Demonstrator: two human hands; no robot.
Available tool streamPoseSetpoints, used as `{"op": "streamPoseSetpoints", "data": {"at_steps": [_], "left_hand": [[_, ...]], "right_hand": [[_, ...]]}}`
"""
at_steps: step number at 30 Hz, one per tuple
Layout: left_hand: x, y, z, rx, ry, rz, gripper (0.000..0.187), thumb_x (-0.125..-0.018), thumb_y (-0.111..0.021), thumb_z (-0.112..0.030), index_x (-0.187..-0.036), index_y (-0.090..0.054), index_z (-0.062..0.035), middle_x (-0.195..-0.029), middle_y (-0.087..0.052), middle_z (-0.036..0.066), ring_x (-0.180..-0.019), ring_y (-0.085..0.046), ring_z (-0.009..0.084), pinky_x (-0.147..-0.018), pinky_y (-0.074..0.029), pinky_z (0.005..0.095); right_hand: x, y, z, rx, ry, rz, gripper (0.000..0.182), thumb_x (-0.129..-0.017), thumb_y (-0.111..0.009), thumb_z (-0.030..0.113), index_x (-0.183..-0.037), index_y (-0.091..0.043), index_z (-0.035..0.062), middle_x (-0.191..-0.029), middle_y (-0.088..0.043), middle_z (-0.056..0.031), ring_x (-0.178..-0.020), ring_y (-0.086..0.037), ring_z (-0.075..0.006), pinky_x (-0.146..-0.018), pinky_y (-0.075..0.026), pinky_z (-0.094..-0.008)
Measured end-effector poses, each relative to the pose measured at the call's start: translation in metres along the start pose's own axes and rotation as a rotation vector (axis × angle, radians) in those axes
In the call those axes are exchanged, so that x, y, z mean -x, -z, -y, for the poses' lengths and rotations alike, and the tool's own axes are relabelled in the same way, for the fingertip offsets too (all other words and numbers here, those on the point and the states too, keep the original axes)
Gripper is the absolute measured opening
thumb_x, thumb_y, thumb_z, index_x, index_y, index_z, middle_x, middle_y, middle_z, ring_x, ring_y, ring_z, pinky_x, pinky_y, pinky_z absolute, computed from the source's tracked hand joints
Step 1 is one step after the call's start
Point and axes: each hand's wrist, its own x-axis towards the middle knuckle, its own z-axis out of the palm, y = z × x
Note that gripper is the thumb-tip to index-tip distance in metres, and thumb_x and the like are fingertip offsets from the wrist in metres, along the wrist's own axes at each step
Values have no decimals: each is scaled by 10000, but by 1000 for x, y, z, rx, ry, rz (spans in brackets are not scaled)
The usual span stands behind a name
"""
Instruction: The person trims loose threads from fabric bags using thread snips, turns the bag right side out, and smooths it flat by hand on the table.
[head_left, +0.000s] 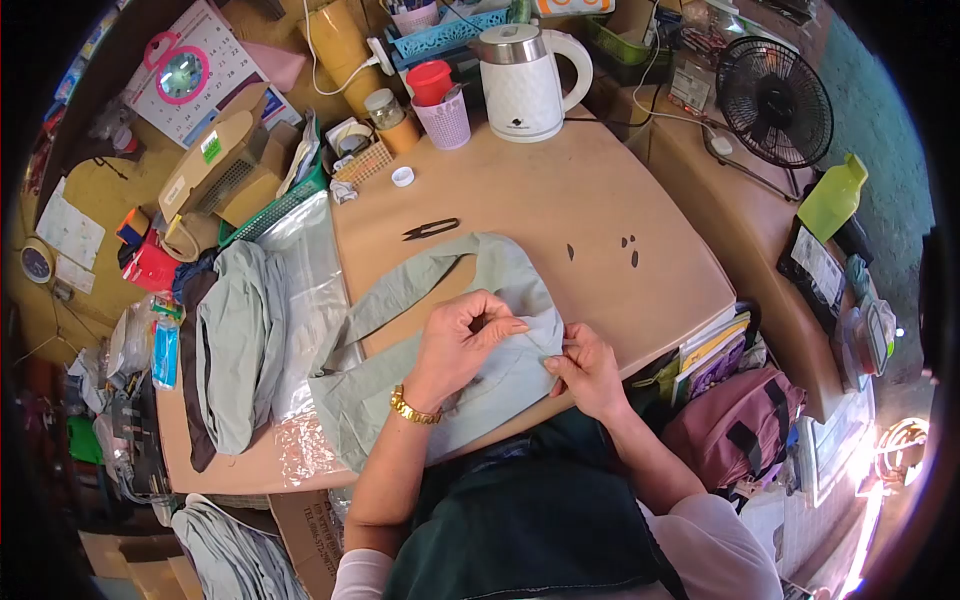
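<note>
A pale grey-green cloth piece [500,385] lies in a loop on the brown table [600,180], its near part at the table's front edge. My left hand [468,340], with a gold watch on the wrist, is pinched on the cloth near its middle. To its right, my right hand [585,368] has its fingers closed on the cloth's right edge. Black thread snips [431,230] rest beyond the cloth. More folded grey-green cloth [240,345] lies at the left over a dark piece, beside clear plastic [305,300].
A white kettle [522,85], a lilac cup [443,118] and a white cap [402,177] stand at the back. Small dark pieces [634,259] lie at the right. Beyond are a black fan [775,100] and, nearer, a maroon bag [725,425].
</note>
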Motion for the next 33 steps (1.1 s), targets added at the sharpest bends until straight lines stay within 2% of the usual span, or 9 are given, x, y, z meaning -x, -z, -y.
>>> {"op": "streamPoseSetpoints", "data": {"at_steps": [1, 3, 7, 9, 15, 17, 20, 24, 33], "left_hand": [[-1, 1, -3, 129, -12, 53, 224, -913, -714, -195, -822, -654, 0, -630, -527, 80, -567, -492, 96, -529, -390, 283], [-2, 9, -13, 7, -37, 86, 234, -914, -712, -217, -828, -665, -5, -639, -548, 81, -575, -511, 117, -537, -401, 286], [2, 4, -17, -214, -106, 127, 257, -890, -724, -266, -851, -664, -19, -707, -622, 88, -631, -588, 223, -582, -449, 327], [9, 8, -23, -286, -131, 131, 262, -865, -740, -277, -867, -658, -28, -742, -637, 101, -663, -603, 263, -608, -463, 350], [90, 107, 2, -683, 165, 361, 368, -758, -806, -322, -947, -653, -46, -785, -673, 157, -742, -665, 330, -637, -494, 393], [121, 130, 23, -484, 367, 133, 277, -802, -775, -251, -882, -655, -14, -693, -630, 177, -623, -625, 319, -571, -462, 384], [128, 125, 21, -508, 391, -262, 224, -862, -728, -203, -822, -648, 3, -614, -565, 187, -514, -529, 294, -520, -415, 372], [137, 113, 64, -401, 354, -508, 256, -953, -640, -194, -800, -612, 9, -593, -515, 185, -496, -426, 282, -512, -393, 366], [146, 104, 108, -530, 428, -568, 260, -1005, -555, -215, -858, -599, -5, -685, -552, 228, -584, -532, 337, -583, -439, 417]], "right_hand": [[3, 3, 1, 5, -1, 3, 405, -871, -711, 24, -1187, -478, -76, -907, -680, -91, -676, -668, -181, -589, -549, -289], [10, 7, 12, 690, 382, -174, 431, -837, -750, 56, -1181, -509, -43, -884, -661, -98, -643, -655, -264, -708, -543, -362], [-1, -18, 69, 727, 806, -412, 406, -787, -797, 107, -1113, -577, 8, -788, -641, -86, -675, -624, -299, -861, -489, -410], [-16, -20, 58, 705, 757, -31, 313, -739, -832, 132, -965, -641, 29, -766, -636, -72, -728, -611, -262, -953, -443, -400], [-48, 27, 18, 311, 402, -247, 145, -802, -771, 110, -793, -651, 29, -750, -626, -94, -731, -592, -247, -902, -448, -380], [-54, 37, 16, 394, 428, -446, 94, -870, -689, 93, -824, -643, 27, -764, -632, -108, -743, -579, -275, -837, -462, -390], [-61, 33, -5, 857, 666, -512, 69, -909, -632, 84, -888, -635, 19, -770, -635, -132, -765, -568, -316, -779, -474, -416], [-64, 27, 0, 936, 661, -455, 75, -931, -605, 94, -923, -618, 20, -777, -643, -154, -784, -568, -364, -762, -465, -451], [-78, 31, 6, 1008, 304, -301, 116, -975, -546, 90, -926, -589, -6, -795, -643, -193, -790, -599, -391, -716, -474, -446]]}}
